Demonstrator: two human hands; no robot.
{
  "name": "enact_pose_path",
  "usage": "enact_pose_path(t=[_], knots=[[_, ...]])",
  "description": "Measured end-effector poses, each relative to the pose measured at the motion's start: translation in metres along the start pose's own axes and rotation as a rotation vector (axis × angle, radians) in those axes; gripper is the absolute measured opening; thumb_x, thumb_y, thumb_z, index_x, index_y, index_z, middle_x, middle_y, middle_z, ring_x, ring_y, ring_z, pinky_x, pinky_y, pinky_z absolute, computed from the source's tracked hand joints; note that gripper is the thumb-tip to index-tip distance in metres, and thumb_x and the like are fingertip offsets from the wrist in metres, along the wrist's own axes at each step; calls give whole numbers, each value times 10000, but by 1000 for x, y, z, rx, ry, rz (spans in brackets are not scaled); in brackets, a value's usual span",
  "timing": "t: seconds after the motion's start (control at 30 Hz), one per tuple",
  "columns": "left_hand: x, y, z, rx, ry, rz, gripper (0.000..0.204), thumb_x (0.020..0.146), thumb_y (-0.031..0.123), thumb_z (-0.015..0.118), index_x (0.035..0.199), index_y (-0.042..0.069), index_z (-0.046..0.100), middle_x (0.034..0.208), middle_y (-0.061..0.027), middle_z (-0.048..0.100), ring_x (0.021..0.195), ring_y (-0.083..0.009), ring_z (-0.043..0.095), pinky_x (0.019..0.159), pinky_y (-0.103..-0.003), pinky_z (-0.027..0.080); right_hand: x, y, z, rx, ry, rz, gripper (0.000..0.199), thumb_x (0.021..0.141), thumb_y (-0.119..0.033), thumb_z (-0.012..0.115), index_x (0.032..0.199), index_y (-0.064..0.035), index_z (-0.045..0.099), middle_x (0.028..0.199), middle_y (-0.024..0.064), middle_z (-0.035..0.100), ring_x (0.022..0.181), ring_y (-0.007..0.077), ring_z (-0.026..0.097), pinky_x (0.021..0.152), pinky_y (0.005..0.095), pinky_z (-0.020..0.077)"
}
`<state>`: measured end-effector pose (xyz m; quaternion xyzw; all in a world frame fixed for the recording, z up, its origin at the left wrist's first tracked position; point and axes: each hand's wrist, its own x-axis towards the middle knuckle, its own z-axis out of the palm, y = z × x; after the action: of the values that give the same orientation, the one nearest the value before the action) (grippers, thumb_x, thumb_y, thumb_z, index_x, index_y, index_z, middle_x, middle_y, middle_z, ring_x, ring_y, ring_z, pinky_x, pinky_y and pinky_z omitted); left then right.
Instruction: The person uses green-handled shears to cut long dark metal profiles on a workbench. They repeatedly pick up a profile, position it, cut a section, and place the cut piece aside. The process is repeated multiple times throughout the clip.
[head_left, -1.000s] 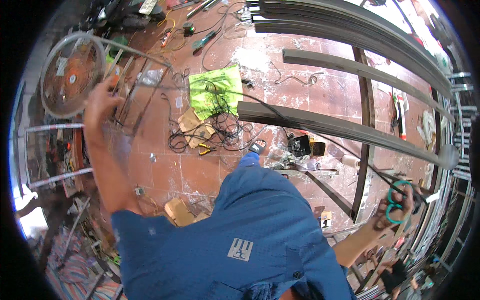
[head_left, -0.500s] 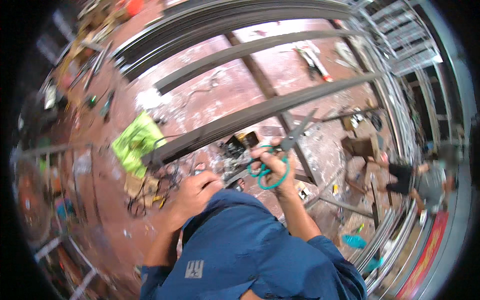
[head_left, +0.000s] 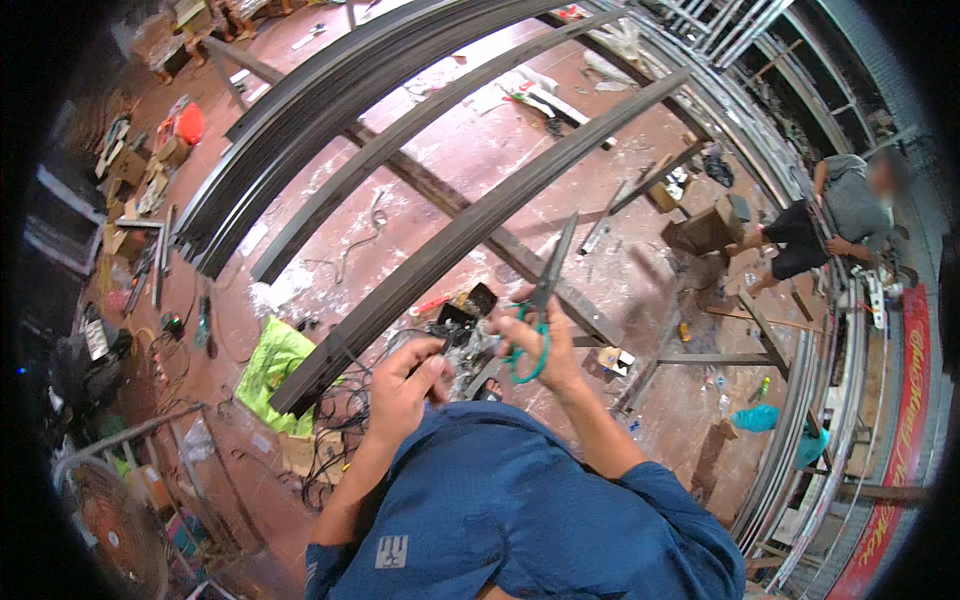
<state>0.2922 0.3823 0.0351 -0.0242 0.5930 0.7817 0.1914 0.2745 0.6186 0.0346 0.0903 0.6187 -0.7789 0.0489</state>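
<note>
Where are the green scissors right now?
In the head view, the green-handled scissors are near the middle, held in the right hand, blades pointing up, beside the left hand.

What the left hand (head_left: 405,385) fingers pinch is too small to tell.

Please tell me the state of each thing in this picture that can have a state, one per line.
Green-handled metal scissors: held up, blades closed or nearly so, tips pointing up.
Right hand: closed through the scissor handles.
Left hand: fingers pinched together; what they hold cannot be told.
Yellow-green cloth: crumpled on the floor.
Round wire fan: standing; running or not cannot be told.
</note>
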Motion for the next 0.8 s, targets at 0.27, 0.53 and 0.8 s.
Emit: enact_pose_path(t=[0.27, 0.53, 0.8], knots=[[38, 16, 21, -168, 225, 43, 203, 996, 188, 710, 1038, -10, 699, 786, -22, 664, 609, -82, 618, 519, -232, 463, -22, 31, -6, -143, -305, 40, 764, 930, -629, 680, 1347, -12, 508, 928, 50, 644, 719, 96, 562, 637, 255, 465], [48, 26, 40, -34, 337, 197, 113, 970, 119, 733, 974, 7, 715, 794, 9, 666, 649, -40, 582, 553, -211, 445, -22, 25, 8, -170, -386, 64, 997, 838, -838, 608, 1375, -4, 502, 943, 54, 648, 697, 89, 525, 622, 250, 443], [49, 21, 45, 317, 415, 499, 96, 928, 41, 752, 982, 4, 681, 917, -14, 635, 775, -78, 572, 693, -229, 464, -17, 16, 17, -150, -435, 59, 1027, 819, -860, 606, 1398, -20, 487, 983, 56, 656, 705, 86, 537, 615, 238, 430]])
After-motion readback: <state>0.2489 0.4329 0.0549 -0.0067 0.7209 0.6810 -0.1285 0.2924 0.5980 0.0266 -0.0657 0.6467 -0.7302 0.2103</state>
